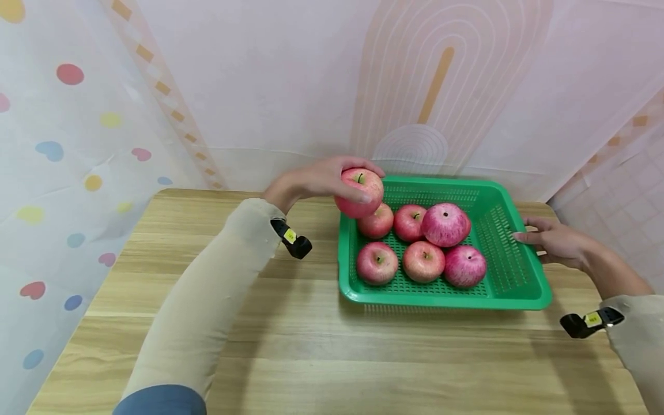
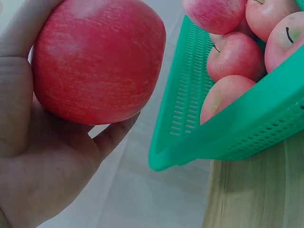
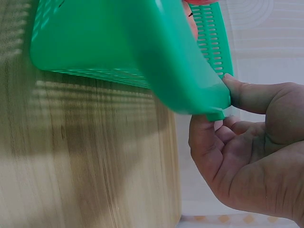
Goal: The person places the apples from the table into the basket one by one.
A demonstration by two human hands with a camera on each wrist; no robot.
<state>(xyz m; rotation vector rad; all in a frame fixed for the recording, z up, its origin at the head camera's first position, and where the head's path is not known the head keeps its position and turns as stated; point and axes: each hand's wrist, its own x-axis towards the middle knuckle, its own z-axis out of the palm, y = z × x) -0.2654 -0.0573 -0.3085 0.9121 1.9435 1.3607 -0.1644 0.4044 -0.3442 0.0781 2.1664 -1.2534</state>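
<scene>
A red apple (image 1: 361,190) is gripped in my left hand (image 1: 324,177), above the back left corner of a green plastic basket (image 1: 513,302). In the left wrist view, the held apple (image 2: 99,61) fills the palm, with thumb and fingers curled about it. At the basket's right rim, my right hand (image 1: 562,245) pinches the edge. The right wrist view has the thumb of this hand (image 3: 251,156) over the rim and the fingers curled beneath. Several apples (image 1: 423,261) lie in the basket, and one deeper pink apple (image 1: 446,225) sits on top of others.
The basket stands on a wooden table (image 1: 311,357) near its back edge. A patterned cloth (image 1: 280,75) hangs behind the table and along the left side. Black wrist cameras (image 1: 291,238) are strapped over both sleeves.
</scene>
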